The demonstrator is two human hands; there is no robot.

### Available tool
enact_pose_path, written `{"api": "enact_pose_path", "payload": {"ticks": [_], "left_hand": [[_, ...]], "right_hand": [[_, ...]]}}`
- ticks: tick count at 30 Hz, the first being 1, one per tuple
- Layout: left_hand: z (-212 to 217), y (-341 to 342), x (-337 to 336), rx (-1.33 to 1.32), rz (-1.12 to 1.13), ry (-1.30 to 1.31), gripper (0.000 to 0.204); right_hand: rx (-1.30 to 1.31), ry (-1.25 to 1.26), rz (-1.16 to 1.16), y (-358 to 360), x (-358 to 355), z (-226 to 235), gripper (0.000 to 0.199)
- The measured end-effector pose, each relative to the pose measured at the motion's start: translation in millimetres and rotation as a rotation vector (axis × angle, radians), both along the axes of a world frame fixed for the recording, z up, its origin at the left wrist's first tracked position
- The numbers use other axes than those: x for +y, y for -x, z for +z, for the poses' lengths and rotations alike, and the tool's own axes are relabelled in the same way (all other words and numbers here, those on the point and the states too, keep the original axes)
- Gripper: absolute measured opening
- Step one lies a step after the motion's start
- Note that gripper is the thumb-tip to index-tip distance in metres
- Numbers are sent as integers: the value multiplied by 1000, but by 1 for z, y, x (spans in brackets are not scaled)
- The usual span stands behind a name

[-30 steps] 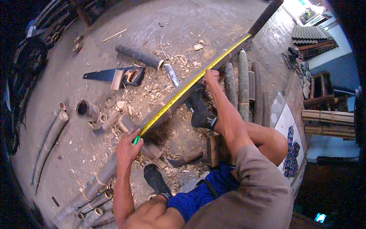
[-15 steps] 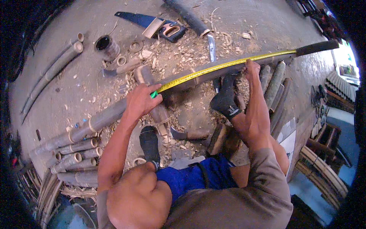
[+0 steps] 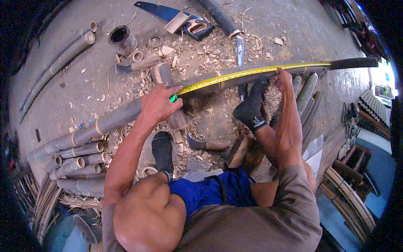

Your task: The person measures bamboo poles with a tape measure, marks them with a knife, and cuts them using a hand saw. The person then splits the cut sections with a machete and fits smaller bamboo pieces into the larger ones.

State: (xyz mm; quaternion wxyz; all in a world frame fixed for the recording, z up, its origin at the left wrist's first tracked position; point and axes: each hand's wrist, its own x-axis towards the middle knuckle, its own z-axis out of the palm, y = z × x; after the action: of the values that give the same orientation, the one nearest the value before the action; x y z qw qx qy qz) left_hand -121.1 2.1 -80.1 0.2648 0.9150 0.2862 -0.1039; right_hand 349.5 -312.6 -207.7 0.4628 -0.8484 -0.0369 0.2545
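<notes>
A long bamboo pole (image 3: 119,114) lies crosswise in front of me, with a yellow tape measure (image 3: 224,77) stretched along its right half. My left hand (image 3: 160,103) grips the tape's body, of which a bit of green shows between the fingers. Its index finger stretches out over the start of the yellow blade. Farther right, my right hand (image 3: 284,79) is at the blade's near edge, fingers drawn together. Whether they hold anything small cannot be made out. The pole rests across a shorter, thick bamboo piece (image 3: 176,119), and my socked right foot (image 3: 251,107) is by its near side.
A handsaw (image 3: 176,21) lies beyond the pole among wood shavings, near a dark pot (image 3: 122,40). A hatchet-like blade with a wooden handle (image 3: 208,144) lies between my feet. Cut bamboo lengths (image 3: 79,161) are stacked at left, and more poles (image 3: 308,90) at right.
My view has shifted slightly. The left index finger now stretches farther over the blade, and the right hand has dropped a little against the tape, its fingers curled closer together.
</notes>
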Motion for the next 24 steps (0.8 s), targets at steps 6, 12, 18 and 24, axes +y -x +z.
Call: {"api": "enact_pose_path", "payload": {"ticks": [6, 12, 18, 24], "left_hand": [[-7, 2, -3, -54, 5, -38, 51], [-5, -3, -2, -68, -18, 4, 51], [-7, 1, -1, -42, -50, -11, 51], [-6, 16, 7, 33, -83, -13, 55]], "right_hand": [[267, -64, -221, 0, 0, 16, 25], [292, -110, -290, 10, -10, 36, 25], [303, -90, -236, 46, -21, 48, 25], [399, 34, -172, 132, -72, 55, 25]]}}
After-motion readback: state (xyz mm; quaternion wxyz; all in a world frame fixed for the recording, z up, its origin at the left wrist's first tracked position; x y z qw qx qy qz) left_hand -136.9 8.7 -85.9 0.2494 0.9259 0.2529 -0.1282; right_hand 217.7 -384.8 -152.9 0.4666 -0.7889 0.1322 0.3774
